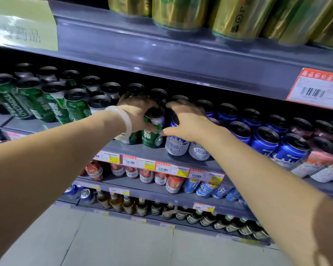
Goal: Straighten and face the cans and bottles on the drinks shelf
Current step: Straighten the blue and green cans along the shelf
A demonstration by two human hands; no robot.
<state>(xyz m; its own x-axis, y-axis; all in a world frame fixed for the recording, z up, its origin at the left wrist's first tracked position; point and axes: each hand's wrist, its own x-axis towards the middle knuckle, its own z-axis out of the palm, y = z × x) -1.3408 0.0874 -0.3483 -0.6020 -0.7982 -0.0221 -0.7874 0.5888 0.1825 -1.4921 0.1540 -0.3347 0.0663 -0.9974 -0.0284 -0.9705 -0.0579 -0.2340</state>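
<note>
On the middle shelf (135,148) stand rows of cans. My left hand (136,114), with a white bangle on the wrist, grips the top of a green front-row can (152,137). My right hand (186,121) curls round the top of a blue-and-white can (176,146) right beside it. A second blue-and-white can (199,152) stands under my right wrist. More green cans (52,104) fill the shelf to the left, and dark blue cans (265,143) continue to the right.
Gold cans (236,18) stand on the shelf above. Pink-labelled cans (323,160) sit at the far right. Below are red and light blue cans (173,183), then brown bottles (142,206) on the bottom shelf. Price tags (315,89) line the shelf edges. Grey floor tiles lie underneath.
</note>
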